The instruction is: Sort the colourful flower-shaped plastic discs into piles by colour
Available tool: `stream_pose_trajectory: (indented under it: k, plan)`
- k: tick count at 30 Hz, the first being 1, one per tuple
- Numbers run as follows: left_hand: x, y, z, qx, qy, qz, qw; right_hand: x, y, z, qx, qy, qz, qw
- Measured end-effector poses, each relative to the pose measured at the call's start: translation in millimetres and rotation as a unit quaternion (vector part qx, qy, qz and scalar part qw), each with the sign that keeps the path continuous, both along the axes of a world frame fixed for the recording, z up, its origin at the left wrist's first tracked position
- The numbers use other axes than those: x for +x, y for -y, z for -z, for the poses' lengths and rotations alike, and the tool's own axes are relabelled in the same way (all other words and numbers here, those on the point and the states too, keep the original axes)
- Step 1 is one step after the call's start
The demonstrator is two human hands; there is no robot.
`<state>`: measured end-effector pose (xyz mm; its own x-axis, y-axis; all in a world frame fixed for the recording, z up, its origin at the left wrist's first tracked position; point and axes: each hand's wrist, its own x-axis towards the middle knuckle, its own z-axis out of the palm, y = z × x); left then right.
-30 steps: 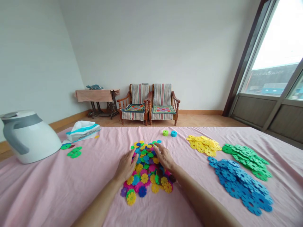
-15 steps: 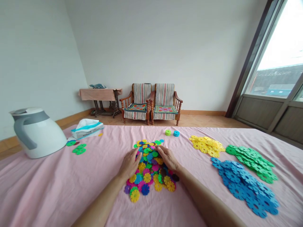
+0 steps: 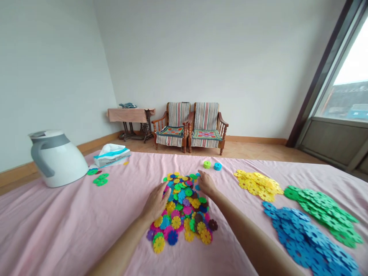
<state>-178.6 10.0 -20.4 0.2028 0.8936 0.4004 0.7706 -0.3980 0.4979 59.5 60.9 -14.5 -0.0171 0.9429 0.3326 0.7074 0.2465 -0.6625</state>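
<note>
A heap of small notched plastic discs (image 3: pixel 181 209) in mixed colours lies spread on the pink cloth (image 3: pixel 115 230) in front of me. Along the heap's left edge rests my left hand (image 3: pixel 156 199), fingers stretched and touching discs there. My right hand (image 3: pixel 206 184) is at the upper right edge of the heap, fingers extended forward, close to a few blue discs. Neither hand shows anything held. Just beyond my right hand stand a short light-green stack (image 3: pixel 206 165) and a blue stack (image 3: pixel 217 166) of discs.
On the right lie sorted piles of larger discs: yellow (image 3: pixel 255 183), green (image 3: pixel 322 211) and blue (image 3: pixel 304 237). At left stand a white-and-grey jug (image 3: pixel 61 161) and a tissue box (image 3: pixel 112 156), with a few green discs (image 3: pixel 100 179) nearby. Two wooden chairs (image 3: pixel 189 124) stand beyond the table.
My right hand has moved outward and a little forward, off the top of the heap, uncovering discs. My left hand stays at the left edge. The view has turned slightly left.
</note>
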Motion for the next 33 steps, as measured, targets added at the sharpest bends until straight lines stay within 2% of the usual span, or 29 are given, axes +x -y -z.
stream_pose_trajectory:
  k: [4,10,15,19,22,28,33]
  plan:
    - [1,3,-2.6,0.0,-0.01,0.001,1.0,-10,-9,-0.4,-0.014,0.019,-0.058,0.998]
    - [1,4,-2.5,-0.009,-0.018,0.01,1.0,-4,10,-13.3,-0.026,-0.013,-0.142,0.989]
    - [6,9,-9.5,0.018,0.007,-0.003,1.0,20,35,-19.2,-0.012,-0.066,-0.107,0.992]
    - [20,25,-23.4,0.048,-0.018,0.072,0.996,21,52,-15.7,0.005,-0.043,-0.144,0.989]
    - [33,38,-28.4,0.049,-0.062,0.128,0.989,14,58,-13.3,0.019,0.002,-0.158,0.987]
    - [41,42,-25.2,0.065,-0.114,0.175,0.976,8,62,-12.0,0.029,0.036,-0.17,0.984]
    - [38,38,-22.9,0.091,-0.097,0.166,0.977,6,64,-11.3,0.027,0.03,-0.176,0.984]
